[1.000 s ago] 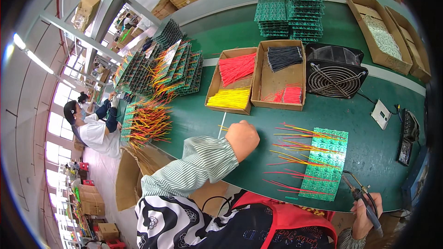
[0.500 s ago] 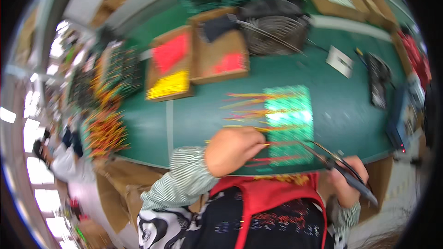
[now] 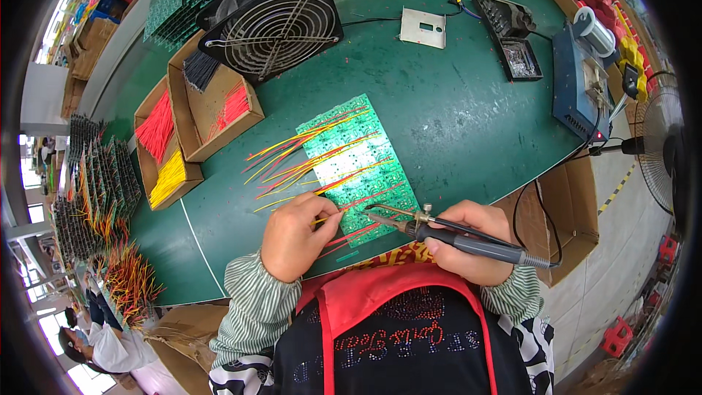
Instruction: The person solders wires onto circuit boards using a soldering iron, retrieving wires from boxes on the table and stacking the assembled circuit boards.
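Note:
A green circuit board panel (image 3: 391, 164) lies on the green table in front of me, with rows of red and yellow wires (image 3: 281, 153) jutting from its left side. My left hand (image 3: 292, 238) is at the panel's lower left edge, thumb and forefinger pinched on a thin wire, a yellow length of which shows by the fingers. In my right hand (image 3: 475, 241) is a grey-handled soldering iron (image 3: 504, 251) with a thin metal solder feed tube along it. Its tip is over the lower part of the panel, close to my left fingertips; whether it touches cannot be seen.
Cardboard boxes (image 3: 191, 152) of cut red, yellow and black wires stand at left, beside a black fan (image 3: 281, 33). A blue soldering station (image 3: 574, 91) with a solder reel (image 3: 598, 35), a black tray (image 3: 521, 58) and a pale metal plate (image 3: 424, 28) are at right. Wired boards (image 3: 102, 183) are stacked far left.
The view has turned, so the panel now appears tilted. My right hand has brought the soldering iron leftward over the panel, near my left fingertips. My left hand keeps its pinch at the panel edge.

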Action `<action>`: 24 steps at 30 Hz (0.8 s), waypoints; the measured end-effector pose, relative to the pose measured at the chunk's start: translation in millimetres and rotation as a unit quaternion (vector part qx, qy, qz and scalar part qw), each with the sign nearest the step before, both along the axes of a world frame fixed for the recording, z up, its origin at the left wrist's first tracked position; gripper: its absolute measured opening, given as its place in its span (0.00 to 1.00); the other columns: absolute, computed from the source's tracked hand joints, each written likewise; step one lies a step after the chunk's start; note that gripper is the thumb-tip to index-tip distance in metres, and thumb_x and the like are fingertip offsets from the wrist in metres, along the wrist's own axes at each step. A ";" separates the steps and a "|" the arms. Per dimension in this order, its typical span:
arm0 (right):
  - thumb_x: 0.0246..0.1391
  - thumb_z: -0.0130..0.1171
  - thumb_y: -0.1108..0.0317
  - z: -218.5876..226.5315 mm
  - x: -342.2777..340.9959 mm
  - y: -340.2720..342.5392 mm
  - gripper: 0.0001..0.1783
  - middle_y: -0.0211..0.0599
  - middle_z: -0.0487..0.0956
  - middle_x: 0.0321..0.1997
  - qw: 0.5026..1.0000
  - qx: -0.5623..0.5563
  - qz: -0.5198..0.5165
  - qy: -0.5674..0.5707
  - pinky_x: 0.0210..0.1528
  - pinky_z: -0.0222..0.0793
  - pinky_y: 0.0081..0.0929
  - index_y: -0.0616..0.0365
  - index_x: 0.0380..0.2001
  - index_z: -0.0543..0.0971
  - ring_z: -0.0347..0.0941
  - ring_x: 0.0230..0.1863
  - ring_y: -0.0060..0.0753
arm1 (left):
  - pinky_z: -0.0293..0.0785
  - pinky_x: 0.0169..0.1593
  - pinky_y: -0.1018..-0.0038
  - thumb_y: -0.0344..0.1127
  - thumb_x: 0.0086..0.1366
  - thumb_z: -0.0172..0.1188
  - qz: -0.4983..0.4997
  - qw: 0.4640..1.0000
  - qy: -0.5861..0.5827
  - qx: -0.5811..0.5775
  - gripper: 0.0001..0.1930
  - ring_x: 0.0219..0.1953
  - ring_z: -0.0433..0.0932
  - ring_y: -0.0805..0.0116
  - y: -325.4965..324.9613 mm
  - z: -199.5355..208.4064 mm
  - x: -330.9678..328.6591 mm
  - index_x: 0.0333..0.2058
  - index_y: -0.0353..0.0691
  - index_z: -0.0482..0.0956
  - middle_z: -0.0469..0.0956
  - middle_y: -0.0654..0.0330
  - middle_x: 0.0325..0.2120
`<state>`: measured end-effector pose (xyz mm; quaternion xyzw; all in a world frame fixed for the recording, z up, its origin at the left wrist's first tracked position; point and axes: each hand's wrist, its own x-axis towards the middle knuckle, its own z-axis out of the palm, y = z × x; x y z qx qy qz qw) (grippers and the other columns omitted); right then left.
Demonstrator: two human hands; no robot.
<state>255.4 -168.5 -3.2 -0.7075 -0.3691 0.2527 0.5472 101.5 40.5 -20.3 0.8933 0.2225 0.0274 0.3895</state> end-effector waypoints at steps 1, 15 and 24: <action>0.37 0.67 0.72 -2.0 0.3 1.5 0.10 0.34 0.79 0.21 1.000 -0.003 0.003 -0.002 0.23 0.69 0.19 0.61 0.25 0.77 0.76 0.19 0.23 | 0.71 0.28 0.70 0.29 0.54 0.62 0.000 1.000 0.002 -0.001 0.04 0.25 0.75 0.59 0.6 0.3 0.5 0.27 0.36 0.77 0.75 0.56 0.23; 0.36 0.66 0.73 -8.6 -0.1 16.8 0.11 0.34 0.79 0.20 1.000 -0.012 0.017 0.009 0.23 0.69 0.19 0.62 0.25 0.76 0.76 0.20 0.23 | 0.65 0.26 0.76 0.25 0.54 0.63 -0.026 0.997 -0.003 -0.067 0.04 0.22 0.69 0.71 10.7 -4.3 1.4 0.27 0.32 0.77 0.72 0.59 0.22; 0.36 0.66 0.73 -6.2 2.3 15.3 0.10 0.34 0.78 0.20 1.000 -0.005 0.016 0.023 0.23 0.68 0.19 0.61 0.24 0.76 0.76 0.19 0.23 | 0.65 0.24 0.75 0.25 0.53 0.63 -0.025 0.999 0.011 -0.036 0.04 0.21 0.70 0.69 7.7 0.6 4.6 0.26 0.33 0.77 0.72 0.58 0.22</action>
